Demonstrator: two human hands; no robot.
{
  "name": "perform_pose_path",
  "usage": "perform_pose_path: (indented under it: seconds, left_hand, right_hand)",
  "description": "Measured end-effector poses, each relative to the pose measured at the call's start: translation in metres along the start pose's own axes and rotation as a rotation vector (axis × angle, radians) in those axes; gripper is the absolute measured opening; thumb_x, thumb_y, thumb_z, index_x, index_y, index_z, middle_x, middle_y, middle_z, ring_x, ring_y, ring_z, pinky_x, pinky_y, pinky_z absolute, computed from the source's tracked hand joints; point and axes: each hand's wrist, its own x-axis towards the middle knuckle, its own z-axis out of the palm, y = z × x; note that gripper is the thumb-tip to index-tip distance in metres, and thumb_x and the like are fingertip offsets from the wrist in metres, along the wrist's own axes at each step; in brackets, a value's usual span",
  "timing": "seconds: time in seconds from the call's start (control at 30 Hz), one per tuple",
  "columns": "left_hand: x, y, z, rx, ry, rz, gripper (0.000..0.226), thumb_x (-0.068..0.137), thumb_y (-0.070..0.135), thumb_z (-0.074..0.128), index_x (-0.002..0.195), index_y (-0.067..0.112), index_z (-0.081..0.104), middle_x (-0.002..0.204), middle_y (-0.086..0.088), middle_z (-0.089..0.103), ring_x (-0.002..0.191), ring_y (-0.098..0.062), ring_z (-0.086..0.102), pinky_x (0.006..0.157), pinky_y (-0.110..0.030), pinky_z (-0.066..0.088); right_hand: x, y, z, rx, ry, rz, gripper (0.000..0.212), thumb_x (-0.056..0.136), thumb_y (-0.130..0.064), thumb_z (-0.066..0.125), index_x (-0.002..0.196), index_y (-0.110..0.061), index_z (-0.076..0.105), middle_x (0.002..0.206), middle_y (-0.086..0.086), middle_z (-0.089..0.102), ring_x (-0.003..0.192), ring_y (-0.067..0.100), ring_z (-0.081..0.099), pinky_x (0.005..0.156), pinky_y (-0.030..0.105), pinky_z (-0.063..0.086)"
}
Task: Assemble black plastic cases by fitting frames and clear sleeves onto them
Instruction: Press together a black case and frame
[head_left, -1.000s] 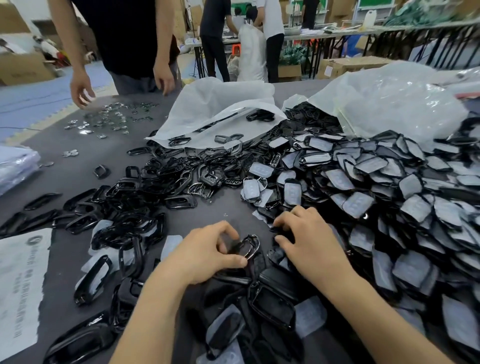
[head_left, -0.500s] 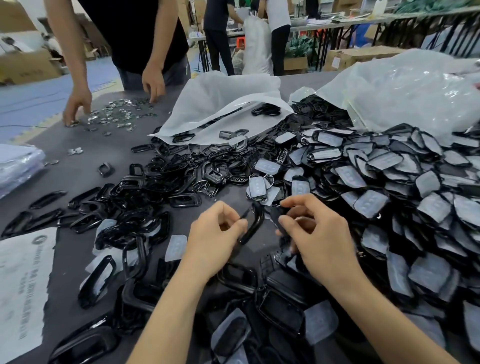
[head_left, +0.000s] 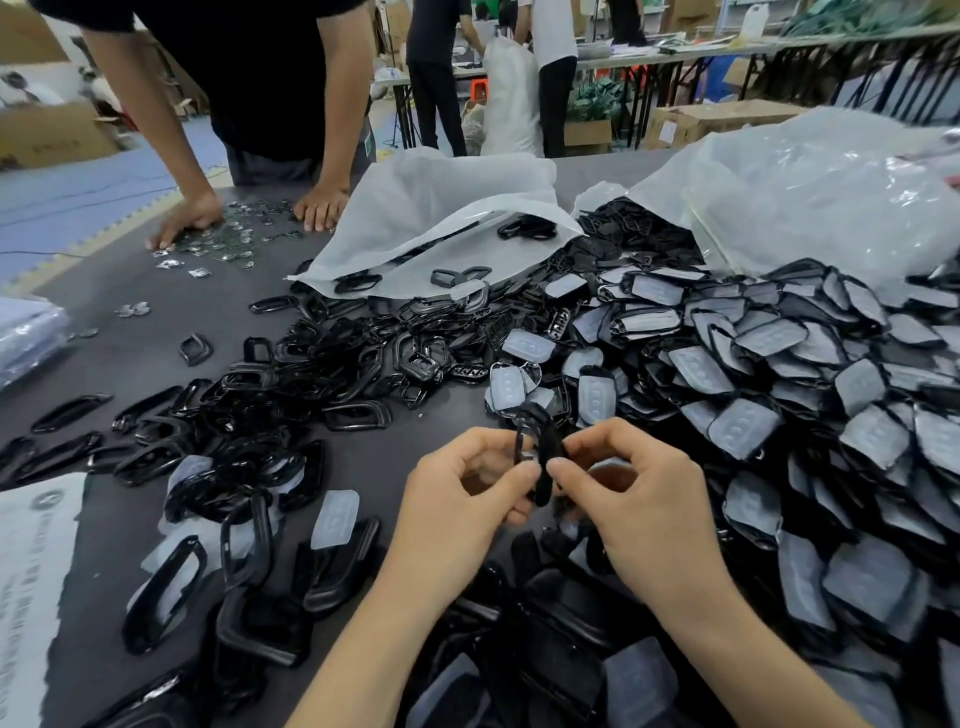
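— Where's the glossy black plastic loop frame (head_left: 536, 447)?
— Upright, edge-on, pinched between left hand (head_left: 457, 499) and right hand (head_left: 644, 504).
— And the black cases in frosted clear sleeves (head_left: 698, 369)?
— Heaped, overlapping, to its right.

Two large white plastic bags (head_left: 431, 208) lie far, one white printed paper sheet (head_left: 31, 571) near left, black plastic frames (head_left: 358, 415) beyond counting.

Left hand (head_left: 457, 501), right hand (head_left: 641, 499), fingers (head_left: 523, 475) pinching inward

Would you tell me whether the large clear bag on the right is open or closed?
Open: the clear bag has its mouth gaping, and black parts spill out of it.
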Motion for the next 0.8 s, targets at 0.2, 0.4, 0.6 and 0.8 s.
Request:
perform_pose_path:
  seconds: [0.2,0.4,0.6,0.8]
  left_hand:
    - [0.0003,-0.0004,0.0065,-0.087,-0.085,-0.035,0.013,0.086,-0.001,0.065,0.093,0.009,0.069,0.073,-0.005,0.070,0.059,-0.008,0.063,0.059,-0.018,0.051]
    - [-0.0001,-0.0016,0.0073,-0.098,-0.083,-0.026,0.015,0.088,-0.002,0.063,0.095,0.010,0.068,0.075,-0.003,0.070,0.063,-0.008,0.065,0.061,-0.019,0.052]
    - [0.0024,-0.0042,0.0051,-0.175,-0.001,-0.056,0.012,0.088,0.001,0.063,0.092,0.011,0.067,0.076,-0.003,0.071,0.067,-0.012,0.069,0.064,-0.019,0.054]
    - [0.0027,-0.0050,0.0040,-0.131,0.021,-0.058,0.019,0.091,0.009,0.062,0.083,0.025,0.070,0.072,0.001,0.071,0.062,-0.012,0.066,0.062,-0.019,0.052]
  right_hand:
    - [0.0027,0.0031,-0.0018,-0.108,0.007,-0.062,0.024,0.073,-0.014,0.080,0.062,-0.025,0.061,0.062,-0.013,0.063,0.057,0.004,0.057,0.055,0.009,0.039]
    - [0.0057,0.0053,-0.0033,-0.029,0.007,-0.019,0.023,0.070,-0.012,0.081,0.064,-0.026,0.063,0.073,-0.006,0.065,0.065,0.006,0.064,0.061,0.013,0.048]
    - [0.0066,0.0031,-0.0014,0.057,-0.077,0.002,0.025,0.072,-0.002,0.078,0.070,-0.025,0.069,0.074,-0.010,0.069,0.071,0.003,0.066,0.069,0.009,0.049]
    - [0.0070,-0.0009,-0.0054,0.169,-0.168,0.060,0.027,0.075,0.005,0.073,0.073,-0.022,0.068,0.073,-0.004,0.069,0.068,0.006,0.064,0.066,0.012,0.048]
